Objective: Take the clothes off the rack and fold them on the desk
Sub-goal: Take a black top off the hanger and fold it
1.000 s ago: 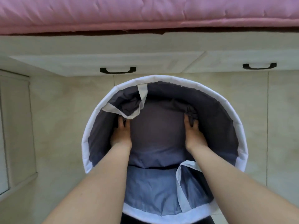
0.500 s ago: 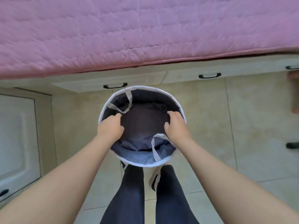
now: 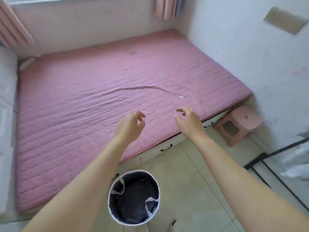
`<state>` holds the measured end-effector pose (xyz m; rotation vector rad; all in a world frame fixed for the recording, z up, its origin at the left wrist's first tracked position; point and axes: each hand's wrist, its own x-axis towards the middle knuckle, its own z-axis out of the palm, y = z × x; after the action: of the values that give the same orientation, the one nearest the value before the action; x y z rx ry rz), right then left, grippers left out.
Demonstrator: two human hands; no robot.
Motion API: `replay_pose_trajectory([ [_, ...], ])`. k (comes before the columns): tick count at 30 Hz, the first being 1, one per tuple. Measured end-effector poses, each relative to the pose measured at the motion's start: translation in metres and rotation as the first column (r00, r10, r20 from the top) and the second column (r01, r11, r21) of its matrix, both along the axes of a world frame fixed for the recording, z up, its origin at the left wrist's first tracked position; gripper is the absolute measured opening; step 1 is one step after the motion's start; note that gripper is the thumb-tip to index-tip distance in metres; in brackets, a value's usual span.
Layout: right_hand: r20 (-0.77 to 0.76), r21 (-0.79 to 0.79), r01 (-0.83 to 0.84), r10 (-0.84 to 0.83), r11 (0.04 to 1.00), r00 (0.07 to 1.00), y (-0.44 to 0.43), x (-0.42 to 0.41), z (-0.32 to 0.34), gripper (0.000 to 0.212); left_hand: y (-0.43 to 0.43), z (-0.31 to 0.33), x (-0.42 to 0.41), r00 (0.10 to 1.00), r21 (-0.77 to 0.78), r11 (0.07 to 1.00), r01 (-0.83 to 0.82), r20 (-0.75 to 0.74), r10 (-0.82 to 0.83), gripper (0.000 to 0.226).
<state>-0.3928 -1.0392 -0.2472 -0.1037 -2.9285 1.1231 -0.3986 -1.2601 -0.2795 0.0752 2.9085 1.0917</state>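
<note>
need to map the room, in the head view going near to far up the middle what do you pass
laundry basket on the floor → drawer fronts under the bed → left hand and right hand, both open and empty → pink mattress → pink curtains

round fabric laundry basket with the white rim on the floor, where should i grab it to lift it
Judging by its pose, take the round navy fabric basket with the white rim from above by its two white strap handles. It stands upright and open-topped, and the handles droop inside on opposite sides. Both hands, left and right, are empty.

Quilted matt pink cloth mattress; soft fabric basket holding dark cloth; smooth plastic stool; glossy tiled floor.
</note>
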Motion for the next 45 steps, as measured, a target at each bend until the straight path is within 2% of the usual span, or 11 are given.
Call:
replay_pose_trajectory([
  [3,-0.06,-0.009,0.133,-0.133,0.991,0.989,0.056,0.016,0.066,0.027,0.048,0.07,-0.018,0.986,0.015,0.991,0.134,-0.105,-0.132,0.017],
  [7,-0.138,-0.027,0.286,-0.287,0.958,0.948,0.134,0.054,0.113,0.025,0.13,0.123,-0.02,0.928,0.065,0.937,0.343,-0.179,-0.327,0.018],
  [10,-0.165,-0.048,0.405,-0.407,0.913,0.898,0.196,0.092,0.125,0.027,0.201,0.139,-0.006,0.863,0.081,0.868,0.49,-0.188,-0.47,0.022],
  [18,-0.153,-0.052,0.611,-0.61,0.79,0.777,0.349,0.201,0.135,0.034,0.395,0.149,0.045,0.715,0.147,0.701,0.698,-0.104,-0.691,0.018],
  [25,-0.16,-0.069,0.725,-0.725,0.686,0.67,0.494,0.278,0.132,0.041,0.566,0.151,0.094,0.612,0.165,0.601,0.782,-0.023,-0.79,0.027],
  [28,-0.137,-0.065,0.764,-0.764,0.642,0.63,0.552,0.31,0.133,0.044,0.636,0.153,0.117,0.57,0.125,0.563,0.817,-0.023,-0.821,0.019],
  [33,-0.158,-0.044,0.826,-0.82,0.562,0.55,0.629,0.351,0.135,0.055,0.729,0.164,0.137,0.49,0.082,0.488,0.869,-0.004,-0.872,0.017],
  [41,-0.154,-0.023,0.883,-0.875,0.468,0.46,0.74,0.374,0.143,0.051,0.861,0.185,0.146,0.407,0.154,0.399,0.904,-0.023,-0.913,0.017],
  [45,-0.196,0.008,0.921,-0.903,0.389,0.383,0.795,0.366,0.163,0.047,0.924,0.196,0.14,0.357,0.214,0.338,0.917,-0.057,-0.932,0.019],
])
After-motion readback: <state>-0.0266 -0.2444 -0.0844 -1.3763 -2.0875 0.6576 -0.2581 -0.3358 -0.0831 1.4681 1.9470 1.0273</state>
